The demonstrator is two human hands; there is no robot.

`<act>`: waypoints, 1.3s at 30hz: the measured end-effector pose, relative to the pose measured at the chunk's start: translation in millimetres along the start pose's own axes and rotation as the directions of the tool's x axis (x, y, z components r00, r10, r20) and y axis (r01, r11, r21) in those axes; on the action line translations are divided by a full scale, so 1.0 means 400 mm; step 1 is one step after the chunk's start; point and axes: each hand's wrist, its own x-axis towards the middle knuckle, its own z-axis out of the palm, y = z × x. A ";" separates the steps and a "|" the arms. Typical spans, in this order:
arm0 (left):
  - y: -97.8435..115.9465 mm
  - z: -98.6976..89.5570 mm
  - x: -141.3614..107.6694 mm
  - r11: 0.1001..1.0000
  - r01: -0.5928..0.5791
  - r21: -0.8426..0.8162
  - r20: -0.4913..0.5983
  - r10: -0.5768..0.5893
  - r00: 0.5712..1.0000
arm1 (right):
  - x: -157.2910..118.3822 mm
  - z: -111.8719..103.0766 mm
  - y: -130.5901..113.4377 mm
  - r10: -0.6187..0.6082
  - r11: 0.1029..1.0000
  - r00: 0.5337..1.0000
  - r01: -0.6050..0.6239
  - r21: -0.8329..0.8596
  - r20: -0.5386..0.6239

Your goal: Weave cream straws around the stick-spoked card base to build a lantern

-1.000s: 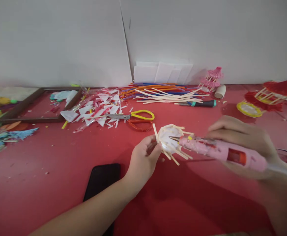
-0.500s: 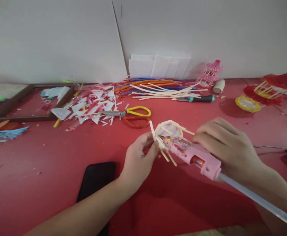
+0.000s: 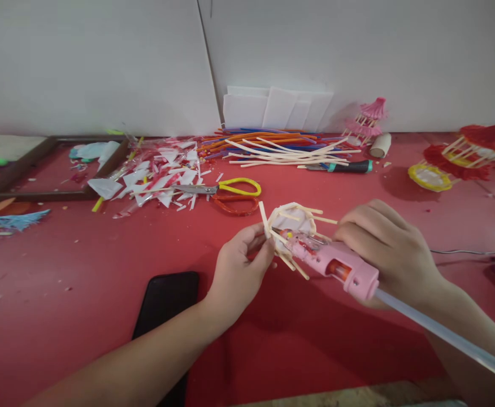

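Note:
Between the fingers and thumb of my left hand is the left edge of a small craft frame, a white rounded base rimmed with cream sticks, several of them poking outward. One stick stands up above my fingertips. My right hand is wrapped round a pink hot glue gun. Its tip meets or nearly meets the frame close to my left fingertips; actual contact is hard to make out. A long translucent glue stick runs out of the gun's rear toward the lower right.
Scissors lie beyond my left hand, beside a heap of scraps. Cream sticks and a utility knife sit at the back. A black phone is near my left forearm. Red-and-yellow craft pieces stand right.
The glue gun has tilted slightly, its rear end rising a little in my right hand. My left hand keeps its grip on the frame. The view has shifted slightly.

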 end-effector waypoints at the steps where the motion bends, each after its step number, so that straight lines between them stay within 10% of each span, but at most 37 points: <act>1: 0.001 0.000 0.000 1.000 0.001 0.000 0.003 -0.001 1.000 | -0.001 0.002 0.002 -0.005 1.000 1.000 0.005 -0.003 -0.004; 39: -0.001 -0.002 -0.004 0.997 0.078 -0.018 -0.006 -0.078 0.997 | 0.007 0.008 0.014 -0.009 0.992 0.997 -0.001 -0.128 -0.078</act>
